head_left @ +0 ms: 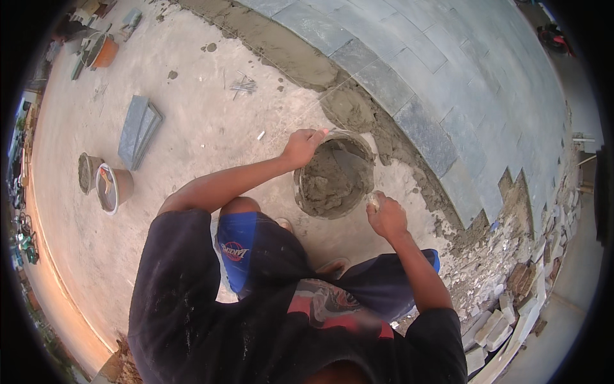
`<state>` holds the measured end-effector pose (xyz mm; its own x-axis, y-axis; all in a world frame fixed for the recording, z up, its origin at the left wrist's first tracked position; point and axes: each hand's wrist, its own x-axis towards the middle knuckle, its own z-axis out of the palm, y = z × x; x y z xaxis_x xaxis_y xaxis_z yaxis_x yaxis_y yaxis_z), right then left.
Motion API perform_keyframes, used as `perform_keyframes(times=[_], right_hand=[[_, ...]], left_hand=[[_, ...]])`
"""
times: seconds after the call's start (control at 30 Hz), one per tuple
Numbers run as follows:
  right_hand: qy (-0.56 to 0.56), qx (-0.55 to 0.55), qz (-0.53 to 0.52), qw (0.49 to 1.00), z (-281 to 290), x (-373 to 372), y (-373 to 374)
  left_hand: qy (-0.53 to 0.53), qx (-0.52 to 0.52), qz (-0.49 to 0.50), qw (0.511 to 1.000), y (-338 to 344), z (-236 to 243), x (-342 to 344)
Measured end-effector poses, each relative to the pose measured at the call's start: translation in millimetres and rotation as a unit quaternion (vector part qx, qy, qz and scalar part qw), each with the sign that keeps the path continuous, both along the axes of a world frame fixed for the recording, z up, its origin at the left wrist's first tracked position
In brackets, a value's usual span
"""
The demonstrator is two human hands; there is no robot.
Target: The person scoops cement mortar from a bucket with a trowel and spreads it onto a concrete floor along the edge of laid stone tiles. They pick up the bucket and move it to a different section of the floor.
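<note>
Between my knees and the laid paving sits a round bucket of wet grey mortar. My left hand is closed on its upper left rim, thumb along the top. Low at the bucket's right side my right hand is closed around what looks like the handle of a trowel, whose grey blade appears to rest in the mortar. Just beyond the bucket, a rough band of wet mortar runs along the stepped edge of the grey stone tiles.
Loose tiles lie stacked at left, near two buckets and thin metal pieces. A person is near an orange bucket, far upper left. Taut strings cross near the mortar band; broken rubble lines the lower right.
</note>
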<state>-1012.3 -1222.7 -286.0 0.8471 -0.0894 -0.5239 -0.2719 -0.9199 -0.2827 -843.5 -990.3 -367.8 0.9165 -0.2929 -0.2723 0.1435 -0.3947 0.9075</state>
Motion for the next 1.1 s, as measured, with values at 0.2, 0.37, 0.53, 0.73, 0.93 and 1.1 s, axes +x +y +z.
perform_keyframes(times=[0.2, 0.37, 0.53, 0.73, 0.93, 1.1], right_hand=[[-0.044, 0.296, -0.122, 0.946, -124.4, -45.0, 29.1], [0.108, 0.492, -0.266, 0.822, -93.8, -39.6, 58.5], [0.067, 0.526, -0.265, 0.805, -86.5, -53.1, 46.0], [0.076, 0.515, -0.248, 0.817, -65.4, -55.3, 8.4], [0.06, 0.497, -0.267, 0.823, -18.2, -49.7, -32.6], [-0.076, 0.374, -0.216, 0.899, -1.9, -25.8, -78.1]], left_hand=[[-0.024, 0.007, -0.015, 1.0, -12.0, 3.8, -10.5], [-0.044, 0.009, -0.006, 0.999, -22.3, 7.0, -13.1], [-0.063, 0.041, 0.004, 0.997, -23.9, 9.4, -15.1], [-0.064, -0.001, 0.057, 0.996, -25.8, -16.5, -13.1], [-0.012, -0.057, 0.164, 0.985, -8.9, -31.6, -20.9], [0.012, -0.107, 0.222, 0.969, -4.0, -13.4, -43.9]])
